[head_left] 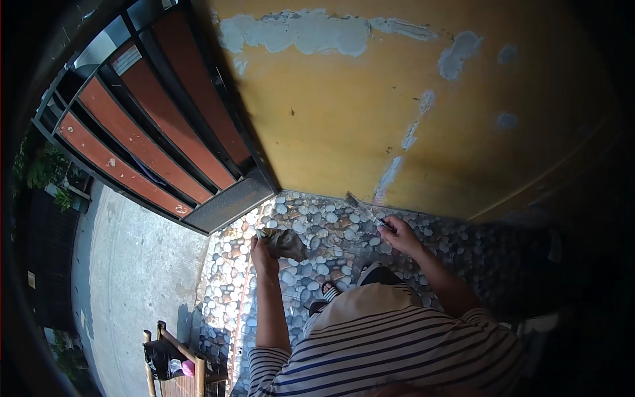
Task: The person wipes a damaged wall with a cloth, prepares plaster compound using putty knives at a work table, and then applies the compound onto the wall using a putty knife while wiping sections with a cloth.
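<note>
My left hand (263, 258) is closed on a crumpled grey-brown bundle (288, 245); whether it is cloth or a bag I cannot tell. A small pale part shows by the thumb. In my right hand (399, 235) is a putty knife (361, 205), gripped by its handle, its blade pointing up and left toward the foot of the yellow wall (331, 126). Whitish filler patches (297, 33) run along the upper wall, and a broken line of filler (390, 177) comes down toward the floor near the blade. Both hands are over the pebbled floor.
At the left stands a gate (152, 126) with rust-red panels and a dark metal frame. Beyond it lies a concrete driveway (132, 264). A bamboo seat (200, 374) holding a black bag (163, 359) and something pink is at the lower left. My feet are on the pebble floor (317, 218).
</note>
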The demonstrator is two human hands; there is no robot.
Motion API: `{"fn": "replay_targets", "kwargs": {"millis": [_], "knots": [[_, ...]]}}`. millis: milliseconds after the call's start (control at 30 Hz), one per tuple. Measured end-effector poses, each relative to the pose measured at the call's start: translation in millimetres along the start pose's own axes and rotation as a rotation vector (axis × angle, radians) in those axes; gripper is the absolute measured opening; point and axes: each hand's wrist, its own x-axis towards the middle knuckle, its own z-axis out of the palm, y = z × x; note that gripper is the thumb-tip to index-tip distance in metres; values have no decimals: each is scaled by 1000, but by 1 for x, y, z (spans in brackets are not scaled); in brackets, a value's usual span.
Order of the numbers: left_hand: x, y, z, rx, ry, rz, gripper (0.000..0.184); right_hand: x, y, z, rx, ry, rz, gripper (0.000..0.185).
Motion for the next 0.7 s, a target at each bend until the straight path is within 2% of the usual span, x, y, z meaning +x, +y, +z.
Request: {"fn": "replay_targets", "kwargs": {"millis": [33, 67, 133, 267, 400, 533, 600, 700], "knots": [[11, -5, -7, 9, 21, -19, 14, 10, -11, -4, -9, 28, -84, 20], [21, -11, -14, 18, 44, -38, 15, 24, -21, -4, -7, 36, -75, 20], [32, -19, -21, 24, 44, -76, 19, 56, -39, -4, 53, 271, -367, 21], [63, -33, -29, -72, 61, -139, 23, 129, -62, -15, -127, 307, -208, 26], [82, -9, -14, -18, 108, -144, 23, 199, -122, -29, -418, 529, -475, 30], [117, 22, 5, 55, 157, -57, 18, 247, -211, -66, -583, 614, -718, 28], [134, 33, 23, 74, 176, 0, 19, 265, -241, -76, -525, 607, -697, 25], [170, 38, 47, 119, 137, 21, 21, 295, -272, -97, -684, 600, -849, 24]]}}
